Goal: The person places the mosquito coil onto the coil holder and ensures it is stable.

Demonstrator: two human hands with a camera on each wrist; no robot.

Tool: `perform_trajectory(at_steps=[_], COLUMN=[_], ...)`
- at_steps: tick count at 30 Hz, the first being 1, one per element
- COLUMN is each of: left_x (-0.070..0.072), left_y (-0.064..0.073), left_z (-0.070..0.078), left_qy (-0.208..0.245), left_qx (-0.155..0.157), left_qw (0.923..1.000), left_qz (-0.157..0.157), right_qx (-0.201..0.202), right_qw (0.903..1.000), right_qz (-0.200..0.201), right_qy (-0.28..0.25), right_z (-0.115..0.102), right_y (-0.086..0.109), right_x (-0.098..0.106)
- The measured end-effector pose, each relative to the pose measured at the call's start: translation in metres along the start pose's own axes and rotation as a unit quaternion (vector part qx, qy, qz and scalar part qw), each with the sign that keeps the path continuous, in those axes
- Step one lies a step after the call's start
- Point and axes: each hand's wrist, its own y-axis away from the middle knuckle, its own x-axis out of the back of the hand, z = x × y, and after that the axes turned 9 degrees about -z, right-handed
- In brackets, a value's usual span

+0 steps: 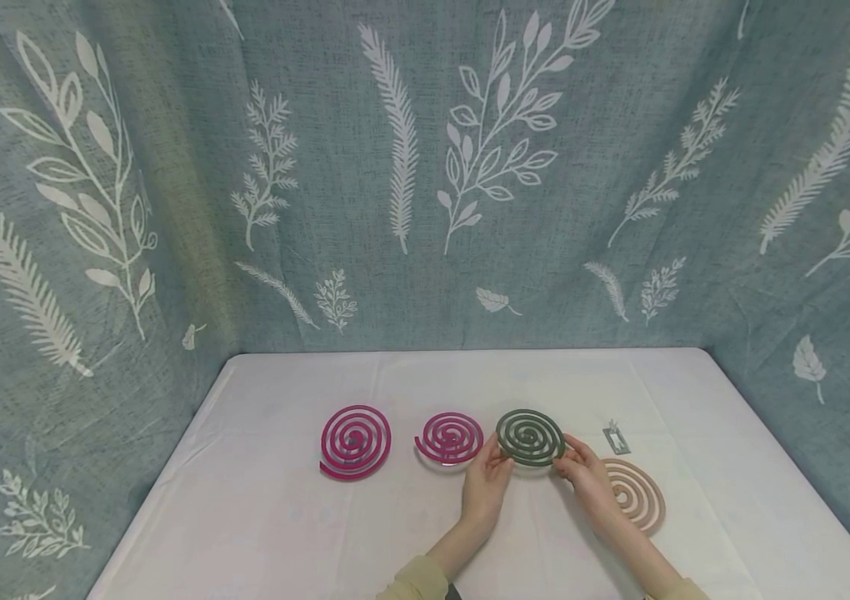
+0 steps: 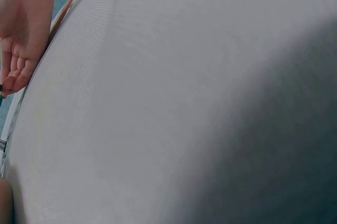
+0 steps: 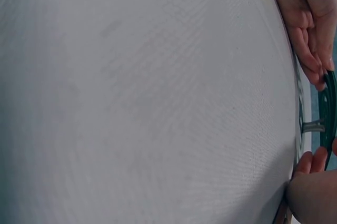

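Note:
Both hands hold a dark green mosquito coil (image 1: 528, 437) level, low over the white table. My left hand (image 1: 487, 487) pinches its left edge between thumb and fingers. On the opposite edge, my right hand (image 1: 588, 482) pinches the rim. In the right wrist view the coil (image 3: 330, 108) appears edge-on, with a grey metal stand (image 3: 314, 126) at its underside. Just left of my left hand, a magenta mosquito coil (image 1: 451, 437) sits raised, a bit of metal showing beneath it.
Farther left is another magenta coil (image 1: 354, 440) over a stand. A brown coil (image 1: 623, 497) lies partly behind my right forearm, and a small metal stand (image 1: 617, 440) is just beyond it. Patterned curtains (image 1: 425, 317) surround the white table (image 1: 267, 533).

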Motion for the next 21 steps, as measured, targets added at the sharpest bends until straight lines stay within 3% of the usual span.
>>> perform_trajectory(at_steps=[21], left_x=[-0.0003], left_y=[-0.0001], left_z=[-0.0011], left_qy=[0.000], left_qx=[-0.007], left_qw=[1.0000], left_qz=[-0.007], right_qx=[0.007], right_qw=[0.9999], right_qz=[0.005], right_qy=[0.008], right_z=[0.0027], right_y=[-0.0006], right_x=[0.0001])
